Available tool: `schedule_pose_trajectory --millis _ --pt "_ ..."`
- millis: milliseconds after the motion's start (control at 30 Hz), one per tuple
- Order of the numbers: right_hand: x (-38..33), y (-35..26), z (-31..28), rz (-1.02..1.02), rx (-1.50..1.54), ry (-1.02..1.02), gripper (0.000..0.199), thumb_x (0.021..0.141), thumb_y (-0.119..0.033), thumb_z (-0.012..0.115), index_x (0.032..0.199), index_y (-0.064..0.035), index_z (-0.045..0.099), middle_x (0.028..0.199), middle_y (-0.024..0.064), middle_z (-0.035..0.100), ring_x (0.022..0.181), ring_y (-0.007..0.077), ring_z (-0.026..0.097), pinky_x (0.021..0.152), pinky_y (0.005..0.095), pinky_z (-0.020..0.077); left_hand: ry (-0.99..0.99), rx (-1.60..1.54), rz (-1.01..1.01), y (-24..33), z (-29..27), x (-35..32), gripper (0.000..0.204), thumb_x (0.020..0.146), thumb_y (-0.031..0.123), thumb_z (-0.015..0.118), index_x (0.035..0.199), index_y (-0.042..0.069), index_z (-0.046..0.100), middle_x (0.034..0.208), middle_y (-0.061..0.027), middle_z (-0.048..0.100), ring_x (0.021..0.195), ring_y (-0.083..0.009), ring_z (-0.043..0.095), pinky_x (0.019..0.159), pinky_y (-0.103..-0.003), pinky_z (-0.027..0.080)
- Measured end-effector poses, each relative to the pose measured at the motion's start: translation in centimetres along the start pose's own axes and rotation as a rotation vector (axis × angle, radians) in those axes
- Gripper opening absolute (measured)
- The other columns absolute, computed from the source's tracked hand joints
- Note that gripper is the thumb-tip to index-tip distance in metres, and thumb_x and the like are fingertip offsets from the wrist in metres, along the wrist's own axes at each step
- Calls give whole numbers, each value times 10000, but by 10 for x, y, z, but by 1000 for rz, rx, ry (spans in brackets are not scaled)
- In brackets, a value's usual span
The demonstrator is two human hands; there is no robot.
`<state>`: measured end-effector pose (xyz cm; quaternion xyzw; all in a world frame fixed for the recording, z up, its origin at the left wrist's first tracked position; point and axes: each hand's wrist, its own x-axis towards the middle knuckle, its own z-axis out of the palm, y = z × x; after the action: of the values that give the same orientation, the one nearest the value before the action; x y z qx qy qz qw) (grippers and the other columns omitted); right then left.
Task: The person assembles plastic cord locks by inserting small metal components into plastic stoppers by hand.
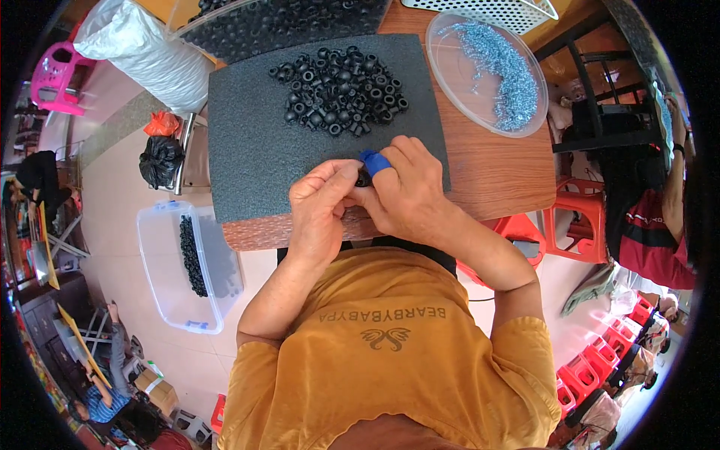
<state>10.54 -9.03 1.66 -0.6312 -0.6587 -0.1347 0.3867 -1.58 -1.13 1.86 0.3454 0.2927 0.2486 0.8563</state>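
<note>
Close together over the near edge of the dark foam mat (251,146), my two hands meet at a small black round part (363,178). My right hand (411,189) grips it between thumb and forefinger, and a blue cover (375,162) wraps that forefinger. The fingers of my left hand (319,202) are pinched against the same spot; whatever they hold is hidden. Beyond the hands lies a loose pile of black ring-shaped and domed parts (341,90) on the mat. To the right, a round clear plastic lid (459,97) carries many tiny bluish metallic pieces (517,94).
A clear bin (289,26) of black parts and a white perforated basket (517,11) stand at the table's far side. On the floor at left sits a clear box (161,277) with more black parts. Red stools (577,225) stand right of the wooden table (499,176).
</note>
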Motion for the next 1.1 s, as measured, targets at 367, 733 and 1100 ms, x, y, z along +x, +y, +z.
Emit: schedule_pose_trajectory --millis 367,733,1100 --pt "-6 7 8 -21 8 -61 260 523 -61 661 646 -22 435 656 125 438 574 285 427 483 387 332 -152 255 9 -8 -19 2 264 926 159 536 988 -86 612 734 -87 631 592 -125 567 571 -239 468" --pt "-9 16 11 -172 21 -130 245 503 -199 611 597 -49 441 613 107 417 612 266 444 518 387 353 -139 412 117 -19 -26 1 307 932 219 558 1011 -70 620 717 -54 606 565 -83 527 503 -206 430" --pt "-12 14 13 -10 164 -30 246 517 -84 658 646 -20 458 622 114 432 545 283 448 467 380 384 -146 333 71 -19 -26 0 314 921 204 577 1071 -70 607 724 -54 603 610 -85 547 548 -206 460"
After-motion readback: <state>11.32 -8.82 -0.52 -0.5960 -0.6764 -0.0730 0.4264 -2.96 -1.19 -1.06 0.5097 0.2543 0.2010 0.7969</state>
